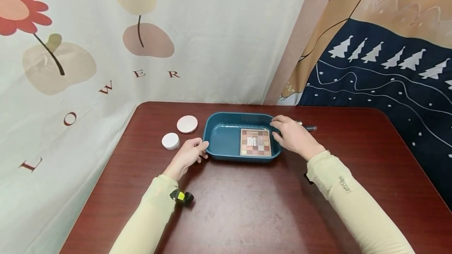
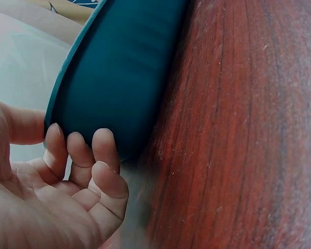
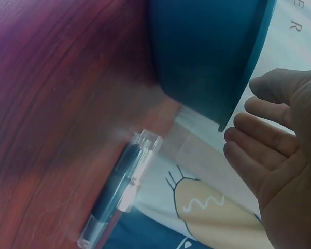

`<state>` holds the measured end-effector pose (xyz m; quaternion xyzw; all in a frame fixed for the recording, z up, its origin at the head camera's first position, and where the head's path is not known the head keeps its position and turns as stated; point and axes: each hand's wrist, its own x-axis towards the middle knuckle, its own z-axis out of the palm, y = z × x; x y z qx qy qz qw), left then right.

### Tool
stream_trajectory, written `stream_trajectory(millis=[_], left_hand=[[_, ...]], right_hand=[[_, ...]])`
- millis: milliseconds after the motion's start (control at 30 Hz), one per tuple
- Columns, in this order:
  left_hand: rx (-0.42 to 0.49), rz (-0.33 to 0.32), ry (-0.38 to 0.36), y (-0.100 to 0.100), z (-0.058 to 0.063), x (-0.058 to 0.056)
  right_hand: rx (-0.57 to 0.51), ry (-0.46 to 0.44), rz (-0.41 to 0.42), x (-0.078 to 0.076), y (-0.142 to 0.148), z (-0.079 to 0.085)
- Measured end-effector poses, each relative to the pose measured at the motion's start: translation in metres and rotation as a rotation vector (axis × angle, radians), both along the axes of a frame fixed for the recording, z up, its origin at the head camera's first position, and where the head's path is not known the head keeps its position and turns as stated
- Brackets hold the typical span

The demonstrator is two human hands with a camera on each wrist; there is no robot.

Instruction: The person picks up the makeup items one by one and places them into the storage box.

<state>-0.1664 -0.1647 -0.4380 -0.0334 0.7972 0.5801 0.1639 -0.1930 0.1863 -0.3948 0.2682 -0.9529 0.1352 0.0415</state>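
A dark teal rectangular tray (image 1: 222,155) stands on the table with an eyeshadow palette (image 1: 256,142) lying flat in its right half. At the tray's front left corner my left hand (image 1: 190,153) pinches the rim. In the left wrist view that hand (image 2: 67,192) has its thumb at the rim and curled fingers against the outer wall. Over the tray's right end hovers my right hand (image 1: 294,136), fingers loosely bent. The right wrist view shows this hand (image 3: 280,150) holding nothing, its fingertips close to the tray's rim (image 3: 254,67); whether they touch is hard to tell.
Left of the tray are a round white lid-like disc (image 1: 187,124) and a small white jar (image 1: 170,141). Slim clear-ended cosmetic tubes (image 3: 116,189) lie right of the tray, partly behind my right hand in the head view. Printed curtains hang behind the table (image 1: 226,207).
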Motion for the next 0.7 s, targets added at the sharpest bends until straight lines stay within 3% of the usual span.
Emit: stream_trajectory(millis=[200,700], left_hand=[[-0.001,-0.004,0.014,0.0,-0.001,-0.001],[0.012,-0.002,-0.004,-0.001,0.0,-0.001]], right_hand=[[-0.034,0.033,-0.018,0.0,0.01,-0.001],[-0.069,-0.012,-0.139,-0.004,0.044,-0.012]])
